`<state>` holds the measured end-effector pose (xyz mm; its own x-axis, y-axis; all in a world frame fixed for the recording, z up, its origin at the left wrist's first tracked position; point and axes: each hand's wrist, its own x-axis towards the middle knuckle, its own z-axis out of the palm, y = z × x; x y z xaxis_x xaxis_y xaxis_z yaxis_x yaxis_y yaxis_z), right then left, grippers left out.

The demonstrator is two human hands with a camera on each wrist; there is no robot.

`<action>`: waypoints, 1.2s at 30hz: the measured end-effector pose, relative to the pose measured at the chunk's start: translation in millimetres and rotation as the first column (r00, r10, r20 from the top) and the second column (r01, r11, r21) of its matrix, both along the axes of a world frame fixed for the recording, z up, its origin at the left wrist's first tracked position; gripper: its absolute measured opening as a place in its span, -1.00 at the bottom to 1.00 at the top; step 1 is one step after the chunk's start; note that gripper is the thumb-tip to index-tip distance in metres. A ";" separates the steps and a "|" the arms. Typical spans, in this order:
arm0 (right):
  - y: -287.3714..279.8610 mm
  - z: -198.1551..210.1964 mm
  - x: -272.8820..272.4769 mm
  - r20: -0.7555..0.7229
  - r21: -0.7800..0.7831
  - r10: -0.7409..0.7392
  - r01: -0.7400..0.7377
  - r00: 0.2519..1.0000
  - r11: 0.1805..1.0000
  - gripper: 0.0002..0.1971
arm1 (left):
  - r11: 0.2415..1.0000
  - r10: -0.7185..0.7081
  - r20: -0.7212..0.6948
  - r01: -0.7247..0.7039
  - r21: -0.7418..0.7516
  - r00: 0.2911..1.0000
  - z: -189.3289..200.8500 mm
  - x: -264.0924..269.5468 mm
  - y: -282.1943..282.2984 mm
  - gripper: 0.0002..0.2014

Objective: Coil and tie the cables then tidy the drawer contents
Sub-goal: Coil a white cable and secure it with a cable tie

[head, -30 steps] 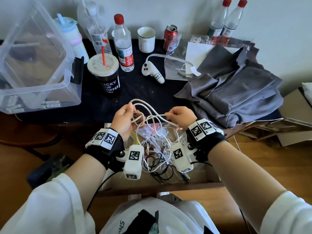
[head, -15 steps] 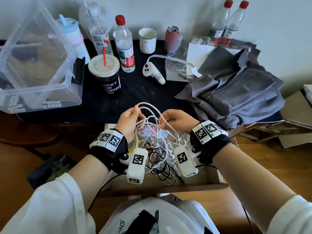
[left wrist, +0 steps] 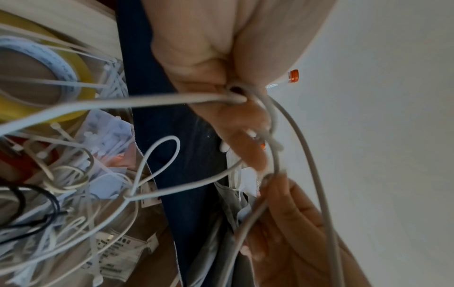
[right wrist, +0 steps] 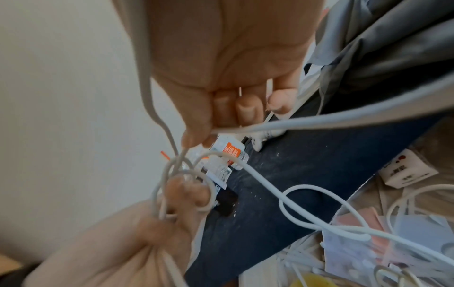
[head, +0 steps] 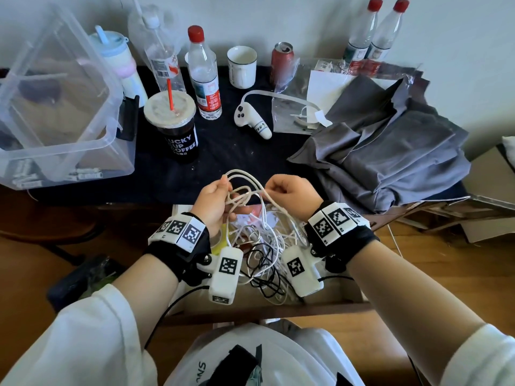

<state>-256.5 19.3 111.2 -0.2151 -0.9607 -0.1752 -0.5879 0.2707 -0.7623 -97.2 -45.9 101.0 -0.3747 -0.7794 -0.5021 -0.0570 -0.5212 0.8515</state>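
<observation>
Coiling step, mid-way. Left hand (head: 213, 203) fingers curled round gathered loops of white cable (head: 245, 196), held above open drawer (head: 278, 305) at bench edge. Right hand (head: 289, 190) pinching free strand — likely next: another wrap, tail untangled from drawer pile.

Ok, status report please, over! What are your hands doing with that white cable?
Left hand grips white cable loops. Right hand pinches a strand. Coil not tied yet. Its tail runs into the tangle in the drawer.
</observation>
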 end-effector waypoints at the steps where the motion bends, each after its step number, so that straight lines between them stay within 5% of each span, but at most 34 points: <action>1: 0.3 -3.9 -6.1 0.003 -0.019 -0.066 0.066 0.998 0.998 -0.72 | 1.000 -0.006 0.006 0.006 -0.010 1.000 0.0 -0.3 -0.5 -0.67; 8: 14.0 -35.4 -65.4 -0.041 0.042 -0.438 0.439 0.898 0.897 -0.69 | 0.999 0.038 -0.003 -0.038 0.033 0.999 -8.9 13.5 -11.4 -0.68; 12: 20.8 -40.4 -61.2 -0.055 0.122 -0.301 0.305 0.952 0.944 -0.88 | 1.000 0.016 0.021 -0.016 0.021 1.000 -8.3 13.0 -13.7 -0.69; 16: 14.3 -23.8 -38.0 0.040 -0.034 -0.259 0.261 0.965 0.965 -0.28 | 0.998 -0.051 0.018 0.051 -0.020 0.999 -4.2 8.3 -15.6 -0.66; 18: 10.2 -15.1 -29.3 0.092 -0.121 -0.282 0.292 0.955 0.949 -0.14 | 0.998 -0.060 0.008 0.060 -0.025 0.998 -1.8 6.2 -15.2 -0.66; 23: 1.1 -2.5 -12.9 -0.022 -0.029 -0.008 0.007 1.000 1.000 -0.80 | 0.996 -0.091 -0.008 0.090 -0.025 0.996 1.6 3.3 -12.6 -0.65; 31: -0.8 -2.2 7.7 0.030 0.009 0.062 -0.062 0.998 0.998 -0.94 | 0.983 -0.186 -0.074 0.185 -0.016 0.980 7.3 0.1 -7.4 -0.67; 36: 4.8 -6.2 -3.8 0.126 0.024 -0.043 0.040 0.991 0.999 -0.89 | 0.984 -0.180 -0.095 0.177 -0.035 0.979 3.0 7.2 -14.6 -0.65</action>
<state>-260.3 24.1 105.1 -0.2295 -0.9473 -0.2237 -0.4749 0.3096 -0.8238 -89.9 -60.5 104.0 -0.5550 -0.7079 -0.4369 -0.0629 -0.4880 0.8706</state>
